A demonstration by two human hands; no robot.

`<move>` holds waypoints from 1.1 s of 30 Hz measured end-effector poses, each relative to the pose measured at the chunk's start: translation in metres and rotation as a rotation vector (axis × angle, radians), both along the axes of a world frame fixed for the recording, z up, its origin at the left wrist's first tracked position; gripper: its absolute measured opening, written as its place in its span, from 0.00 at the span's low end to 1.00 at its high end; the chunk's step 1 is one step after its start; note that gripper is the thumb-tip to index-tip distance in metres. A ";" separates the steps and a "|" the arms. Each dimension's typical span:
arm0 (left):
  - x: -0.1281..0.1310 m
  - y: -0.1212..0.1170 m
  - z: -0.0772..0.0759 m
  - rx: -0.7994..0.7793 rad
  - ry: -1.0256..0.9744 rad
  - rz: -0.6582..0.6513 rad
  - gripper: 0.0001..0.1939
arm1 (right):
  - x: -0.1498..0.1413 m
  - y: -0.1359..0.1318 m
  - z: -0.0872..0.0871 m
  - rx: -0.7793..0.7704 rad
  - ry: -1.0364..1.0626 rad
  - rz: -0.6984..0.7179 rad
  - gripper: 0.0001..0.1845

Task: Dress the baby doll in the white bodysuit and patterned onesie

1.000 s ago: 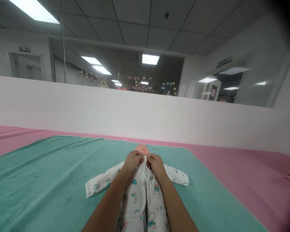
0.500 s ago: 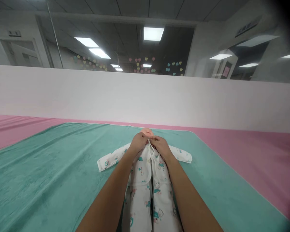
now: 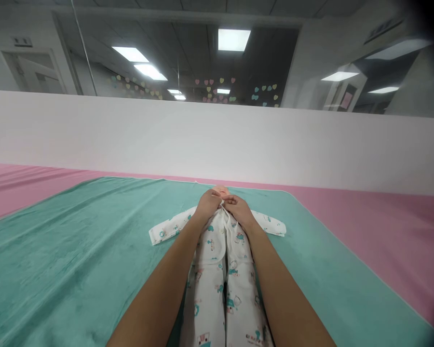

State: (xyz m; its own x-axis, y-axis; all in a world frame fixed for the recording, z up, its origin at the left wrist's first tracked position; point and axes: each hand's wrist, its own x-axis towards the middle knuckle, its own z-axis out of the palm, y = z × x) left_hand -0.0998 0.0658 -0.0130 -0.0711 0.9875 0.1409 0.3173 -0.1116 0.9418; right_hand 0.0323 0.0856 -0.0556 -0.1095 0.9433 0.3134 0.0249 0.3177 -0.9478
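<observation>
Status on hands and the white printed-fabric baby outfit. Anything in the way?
Bare left hand and bare right hand pinching neck of white printed-fabric baby outfit. Outfit lying sleeves outspread on teal plush blanket. Pink doll's head just beyond hands; no obstruction seen.

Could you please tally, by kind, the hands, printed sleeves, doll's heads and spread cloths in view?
Hands: 2 (left hand, right hand)
Printed sleeves: 2 (left-side sleeve, right-side sleeve)
Doll's head: 1
Spread cloths: 2 (teal blanket, pink sheet)
Total: 7
</observation>
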 end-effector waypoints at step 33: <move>0.000 0.004 -0.007 0.082 0.021 -0.024 0.17 | 0.002 -0.004 0.001 -0.094 0.069 -0.009 0.15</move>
